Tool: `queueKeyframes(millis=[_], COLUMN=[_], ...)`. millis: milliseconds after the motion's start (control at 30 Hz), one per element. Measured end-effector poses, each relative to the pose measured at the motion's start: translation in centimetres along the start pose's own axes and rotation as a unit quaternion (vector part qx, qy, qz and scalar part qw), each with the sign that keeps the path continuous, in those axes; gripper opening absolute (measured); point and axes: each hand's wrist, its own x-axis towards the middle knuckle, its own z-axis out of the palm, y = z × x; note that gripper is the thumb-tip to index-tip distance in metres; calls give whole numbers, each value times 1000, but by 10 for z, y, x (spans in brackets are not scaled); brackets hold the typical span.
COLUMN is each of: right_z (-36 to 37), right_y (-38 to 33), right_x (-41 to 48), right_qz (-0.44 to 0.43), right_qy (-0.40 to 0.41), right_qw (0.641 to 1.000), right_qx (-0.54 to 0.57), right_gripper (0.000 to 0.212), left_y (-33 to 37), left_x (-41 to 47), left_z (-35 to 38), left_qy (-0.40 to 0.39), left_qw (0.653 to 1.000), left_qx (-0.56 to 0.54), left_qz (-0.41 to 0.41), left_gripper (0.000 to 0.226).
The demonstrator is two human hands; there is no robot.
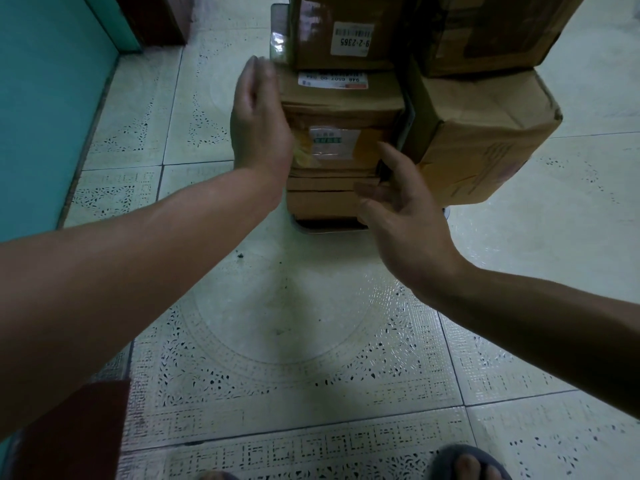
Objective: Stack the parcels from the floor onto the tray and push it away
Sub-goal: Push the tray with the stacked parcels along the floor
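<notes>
Stack of brown cardboard parcels (341, 133) sits on low grey tray (332, 231), dead ahead, tall axis vertical. Left hand (259, 123) released, flat by the stack's left face. Right hand (405, 220) released, fingers spread, lower at the front-right corner, nearer the tray. Nothing gripped.

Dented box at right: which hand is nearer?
Right. The right hand sits just left of the dented box; the left hand is across the middle stack, at its left side.
</notes>
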Motion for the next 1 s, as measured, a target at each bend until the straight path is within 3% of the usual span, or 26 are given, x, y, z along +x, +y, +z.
queueKeyframes(millis=[200, 467, 833, 1000], right_z=[14, -6, -104, -160], right_y=[14, -31, -179, -246], right_x=[-8, -24, -69, -65], right_qz=[0, 105, 233, 248], right_qy=[-35, -68, -154, -202], right_qw=[999, 992, 956, 942], right_qx=[-12, -7, -86, -102], right_gripper=[64, 55, 45, 45], left_y=[-24, 16, 199, 281], left_x=[-29, -67, -126, -122], left_z=[5, -16, -14, 6], left_qy=[44, 70, 50, 51], left_qw=[995, 976, 930, 913], left_qx=[-44, -26, -17, -33], left_qz=[-82, -204, -363, -404], left_gripper=[44, 42, 28, 26])
